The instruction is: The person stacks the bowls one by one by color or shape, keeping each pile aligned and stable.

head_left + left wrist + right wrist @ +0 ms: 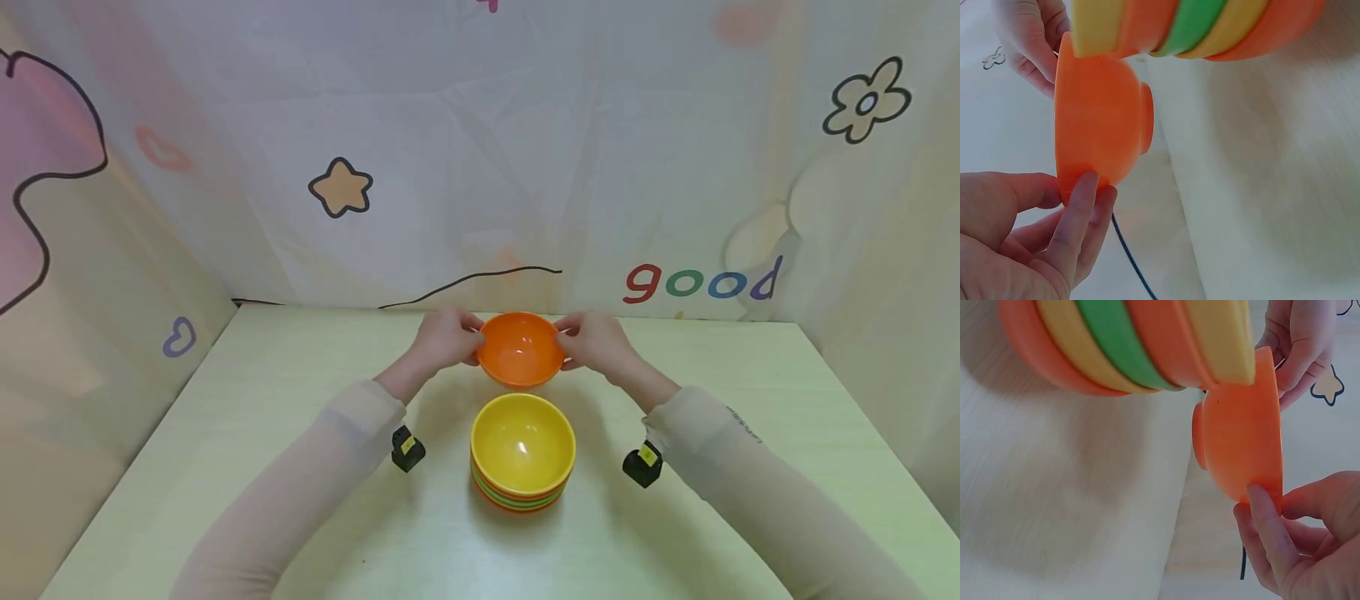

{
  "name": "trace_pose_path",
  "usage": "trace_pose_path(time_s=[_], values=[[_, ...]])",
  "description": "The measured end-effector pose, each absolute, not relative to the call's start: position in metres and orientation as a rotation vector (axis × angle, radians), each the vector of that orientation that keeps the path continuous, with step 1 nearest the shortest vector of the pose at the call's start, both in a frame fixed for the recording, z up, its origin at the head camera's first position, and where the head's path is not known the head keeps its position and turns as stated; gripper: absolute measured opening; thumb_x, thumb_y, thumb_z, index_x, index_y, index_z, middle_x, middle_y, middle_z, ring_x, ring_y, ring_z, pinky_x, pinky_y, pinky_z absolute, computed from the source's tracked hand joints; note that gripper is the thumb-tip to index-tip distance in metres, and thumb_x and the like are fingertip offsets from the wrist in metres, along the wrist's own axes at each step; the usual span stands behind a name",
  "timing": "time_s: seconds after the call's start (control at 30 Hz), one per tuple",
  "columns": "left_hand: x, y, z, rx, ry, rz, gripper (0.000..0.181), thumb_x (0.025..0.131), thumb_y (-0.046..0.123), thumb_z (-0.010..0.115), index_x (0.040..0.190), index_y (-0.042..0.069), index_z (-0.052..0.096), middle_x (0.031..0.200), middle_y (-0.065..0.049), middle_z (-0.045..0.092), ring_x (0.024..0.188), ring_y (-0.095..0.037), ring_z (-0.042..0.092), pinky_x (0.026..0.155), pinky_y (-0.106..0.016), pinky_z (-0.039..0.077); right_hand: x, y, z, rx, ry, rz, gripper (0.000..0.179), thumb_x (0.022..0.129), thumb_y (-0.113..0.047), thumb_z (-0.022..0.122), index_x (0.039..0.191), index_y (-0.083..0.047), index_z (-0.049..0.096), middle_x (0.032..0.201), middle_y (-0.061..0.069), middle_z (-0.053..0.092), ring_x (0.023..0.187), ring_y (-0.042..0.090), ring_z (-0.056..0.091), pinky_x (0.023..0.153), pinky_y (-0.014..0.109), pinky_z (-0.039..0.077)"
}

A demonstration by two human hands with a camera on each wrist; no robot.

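Note:
An orange bowl [521, 350] is held upright between both hands, behind a stack of bowls. My left hand [448, 337] pinches its left rim, thumb at the edge and fingers beneath the side. On the opposite side my right hand [596, 340] pinches the rim in the same way. In the left wrist view the orange bowl [1097, 115] shows its foot ring above the tabletop. The stack nearer the body has a yellow bowl [522, 444] on top, with orange, green and yellow bowls nested under it, the lowest one orange [1029, 347].
The stack stands on a pale wooden table [315, 517]. A printed cloth [480, 167] with a star, a flower and the word "good" hangs behind the table and along its sides. Black wrist cameras [408, 450] sit below the sleeves.

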State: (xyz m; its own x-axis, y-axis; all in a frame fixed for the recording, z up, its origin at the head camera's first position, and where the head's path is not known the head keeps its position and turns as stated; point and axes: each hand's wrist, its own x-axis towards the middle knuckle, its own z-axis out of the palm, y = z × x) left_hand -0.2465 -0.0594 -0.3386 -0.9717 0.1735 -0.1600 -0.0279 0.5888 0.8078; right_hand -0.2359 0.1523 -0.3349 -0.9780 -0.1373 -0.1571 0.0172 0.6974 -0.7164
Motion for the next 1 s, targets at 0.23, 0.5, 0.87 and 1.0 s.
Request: trace_pose_path(time_s=[0.23,0.5,0.87,1.0], values=[[-0.239,-0.067,-0.322,0.197,2.562,1.376,0.026,0.086,0.01,0.059,0.109,-0.002,0.063,0.094,-0.015,0.067,0.064,-0.015,0.068,0.063,-0.025,0.055,-0.226,0.149,-0.317,-0.12,2.697,-1.161,0.032,0.091,-0.011,0.053,0.12,0.002,0.057,0.108,0.02,0.061,0.076,0.02,0.067,0.068,0.029,0.055],[-0.228,-0.073,-0.308,0.21,2.551,1.404,0.026,0.086,0.009,0.06,0.111,0.0,0.063,0.095,-0.014,0.067,0.066,-0.016,0.068,0.062,-0.024,0.055,-0.213,0.148,-0.302,-0.159,2.661,-1.2,0.032,0.092,-0.011,0.05,0.121,0.002,0.055,0.108,0.02,0.061,0.081,0.023,0.067,0.068,0.029,0.055],[-0.206,-0.075,-0.298,0.233,2.535,1.434,0.023,0.085,0.007,0.061,0.107,0.0,0.065,0.093,-0.013,0.067,0.065,-0.016,0.068,0.061,-0.026,0.055,-0.192,0.151,-0.29,-0.227,2.63,-1.23,0.031,0.092,-0.01,0.049,0.12,0.003,0.056,0.104,0.018,0.062,0.082,0.021,0.065,0.069,0.032,0.056],[-0.199,-0.077,-0.297,0.267,2.513,1.442,0.023,0.085,0.006,0.061,0.107,0.0,0.066,0.092,-0.012,0.068,0.066,-0.016,0.068,0.061,-0.027,0.056,-0.183,0.151,-0.286,-0.218,2.63,-1.219,0.031,0.092,-0.01,0.05,0.119,0.003,0.056,0.103,0.018,0.062,0.081,0.02,0.065,0.068,0.031,0.056]])
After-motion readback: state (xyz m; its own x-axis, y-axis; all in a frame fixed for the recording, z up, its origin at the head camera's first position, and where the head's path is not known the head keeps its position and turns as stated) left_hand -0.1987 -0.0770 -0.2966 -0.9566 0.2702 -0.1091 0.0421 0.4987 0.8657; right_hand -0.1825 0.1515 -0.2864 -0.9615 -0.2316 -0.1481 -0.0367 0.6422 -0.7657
